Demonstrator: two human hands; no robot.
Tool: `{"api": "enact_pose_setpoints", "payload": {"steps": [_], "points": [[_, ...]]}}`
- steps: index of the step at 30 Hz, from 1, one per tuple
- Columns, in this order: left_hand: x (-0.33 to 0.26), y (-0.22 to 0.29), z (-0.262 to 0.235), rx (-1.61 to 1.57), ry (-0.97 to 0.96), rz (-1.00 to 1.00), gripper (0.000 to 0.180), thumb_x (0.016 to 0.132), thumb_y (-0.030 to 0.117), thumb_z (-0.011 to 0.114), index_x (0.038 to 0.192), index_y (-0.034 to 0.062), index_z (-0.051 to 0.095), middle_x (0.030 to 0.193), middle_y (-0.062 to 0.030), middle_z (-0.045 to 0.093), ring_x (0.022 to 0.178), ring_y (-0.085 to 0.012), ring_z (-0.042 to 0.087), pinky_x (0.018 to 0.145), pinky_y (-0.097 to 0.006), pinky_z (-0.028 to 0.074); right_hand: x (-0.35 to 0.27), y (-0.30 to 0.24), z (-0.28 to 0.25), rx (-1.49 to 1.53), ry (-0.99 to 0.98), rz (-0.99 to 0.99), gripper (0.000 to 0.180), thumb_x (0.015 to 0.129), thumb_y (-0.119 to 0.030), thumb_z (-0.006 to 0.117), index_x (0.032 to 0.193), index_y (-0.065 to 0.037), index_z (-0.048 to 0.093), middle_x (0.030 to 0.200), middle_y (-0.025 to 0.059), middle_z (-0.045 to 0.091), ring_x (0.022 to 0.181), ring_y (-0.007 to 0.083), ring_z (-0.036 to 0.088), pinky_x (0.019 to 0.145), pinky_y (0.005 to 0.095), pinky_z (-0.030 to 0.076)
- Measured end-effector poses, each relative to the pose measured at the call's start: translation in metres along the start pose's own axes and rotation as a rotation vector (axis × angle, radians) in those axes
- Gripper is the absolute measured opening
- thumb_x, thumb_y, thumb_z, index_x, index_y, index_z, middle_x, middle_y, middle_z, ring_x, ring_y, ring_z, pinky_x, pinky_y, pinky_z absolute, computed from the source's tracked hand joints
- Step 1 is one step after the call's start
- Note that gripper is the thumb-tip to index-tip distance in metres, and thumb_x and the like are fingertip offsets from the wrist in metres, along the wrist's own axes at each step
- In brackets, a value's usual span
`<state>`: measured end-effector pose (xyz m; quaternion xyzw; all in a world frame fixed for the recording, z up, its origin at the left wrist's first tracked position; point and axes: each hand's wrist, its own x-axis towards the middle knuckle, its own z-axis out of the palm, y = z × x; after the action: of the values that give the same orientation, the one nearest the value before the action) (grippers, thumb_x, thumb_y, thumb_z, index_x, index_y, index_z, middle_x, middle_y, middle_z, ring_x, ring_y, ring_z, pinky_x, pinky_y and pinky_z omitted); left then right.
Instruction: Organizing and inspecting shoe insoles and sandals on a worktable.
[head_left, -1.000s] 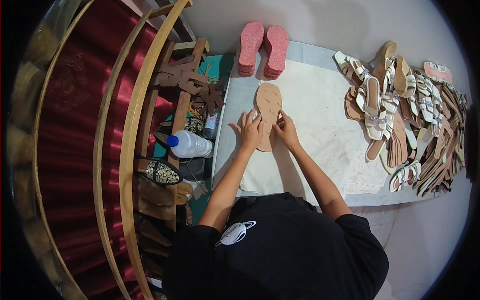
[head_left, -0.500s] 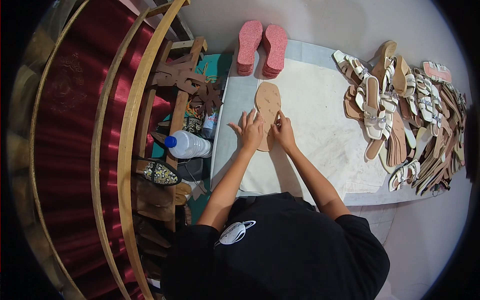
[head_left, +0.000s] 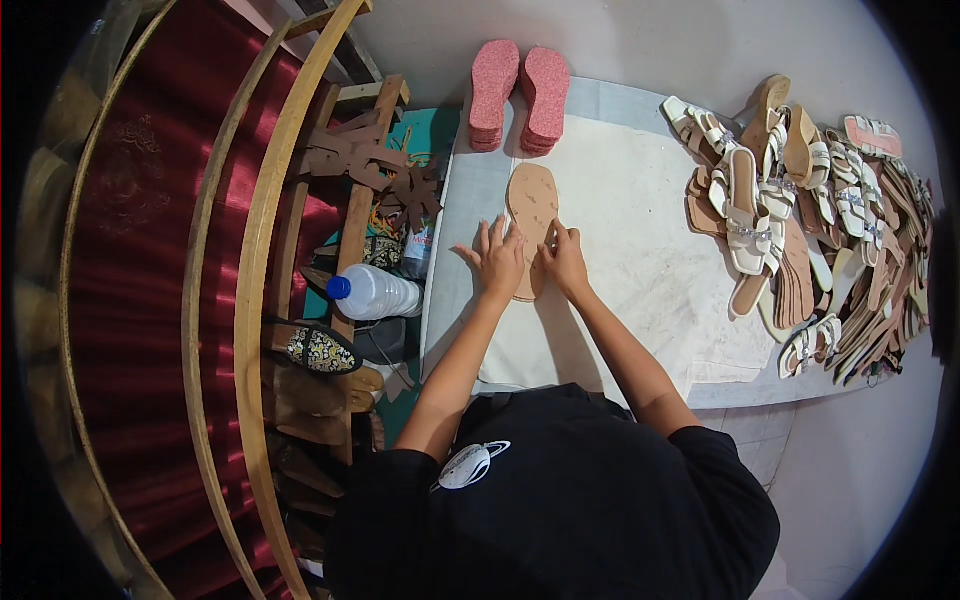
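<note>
A tan shoe sole (head_left: 534, 192) with small darker marks on its face lies flat on the table, its long axis pointing away from me. My left hand (head_left: 502, 258) rests with fingers spread, its fingertips over the sole's left edge. At the sole's right edge, my right hand (head_left: 567, 262) has its thumb and fingers drawn together in a pinch. Whatever those fingers grip, if anything, is too small or hidden to name. Beyond the sole stand two stacks of red speckled soles, a left stack (head_left: 494, 85) and a right stack (head_left: 546, 95), side by side.
White and tan sandals (head_left: 748, 215) and loose soles are heaped along the table's right side. Pale sheeting (head_left: 640, 250) covers the tabletop. To the left, a wooden rack (head_left: 262, 250) holds shoes, brown cut pieces (head_left: 350, 155) and a blue-capped bottle (head_left: 375, 291). A wall rises behind the table.
The whole view has shifted very slightly. Both hands keep nearly the same places on the tan sole, with the right fingers still pinched at its edge.
</note>
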<state>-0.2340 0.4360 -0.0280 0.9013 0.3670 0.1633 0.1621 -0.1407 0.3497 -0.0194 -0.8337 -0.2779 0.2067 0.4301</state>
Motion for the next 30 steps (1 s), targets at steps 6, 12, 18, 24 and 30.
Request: {"api": "enact_pose_setpoints", "payload": {"steps": [6,12,18,24,30], "points": [[-0.002,0.008,0.006,0.051,0.076,-0.020,0.030,0.081,0.026,0.052,0.109,0.0215,0.058,0.127,-0.0045,0.043,0.125,-0.0318,0.028,0.088,-0.072,-0.006,0.001,-0.004,-0.007,-0.449,0.030,-0.121,0.054,0.072,-0.024,0.064,0.120,-0.008,0.046,0.101,0.0149,0.048,0.089,0.0328,0.048,0.069,0.0393,0.046],[-0.011,0.026,-0.006,-0.012,0.143,0.034,0.028,0.082,0.024,0.051,0.109,0.0224,0.059,0.128,-0.0088,0.041,0.124,-0.0341,0.027,0.088,-0.072,-0.007,-0.011,0.005,-0.019,-0.348,0.127,-0.246,0.049,0.073,-0.023,0.062,0.118,-0.008,0.049,0.101,0.0148,0.048,0.088,0.0317,0.048,0.071,0.0402,0.043],[-0.035,0.073,-0.009,-0.108,0.043,0.148,0.031,0.082,0.025,0.051,0.111,0.0182,0.057,0.131,-0.0095,0.036,0.125,-0.0332,0.025,0.091,-0.070,-0.004,-0.048,0.017,-0.057,-0.294,0.163,-0.316,0.042,0.076,-0.017,0.058,0.116,-0.010,0.050,0.107,0.0139,0.047,0.094,0.0298,0.046,0.080,0.0401,0.037],[-0.057,0.146,0.016,-0.179,-0.046,0.371,0.035,0.080,0.023,0.053,0.115,0.0169,0.055,0.130,-0.0080,0.038,0.124,-0.0313,0.027,0.096,-0.064,0.004,-0.086,0.057,-0.125,-0.465,0.402,-0.351,0.038,0.073,-0.014,0.058,0.110,-0.013,0.052,0.106,0.0081,0.048,0.101,0.0256,0.043,0.086,0.0413,0.029],[-0.081,0.244,0.046,-0.333,-0.109,0.596,0.035,0.079,0.019,0.053,0.114,0.0149,0.054,0.125,-0.0085,0.043,0.121,-0.0319,0.031,0.099,-0.052,0.018,-0.125,0.105,-0.211,-0.518,0.544,-0.216,0.038,0.073,-0.014,0.058,0.110,-0.012,0.052,0.107,0.0081,0.047,0.102,0.0250,0.043,0.086,0.0408,0.029]]}}
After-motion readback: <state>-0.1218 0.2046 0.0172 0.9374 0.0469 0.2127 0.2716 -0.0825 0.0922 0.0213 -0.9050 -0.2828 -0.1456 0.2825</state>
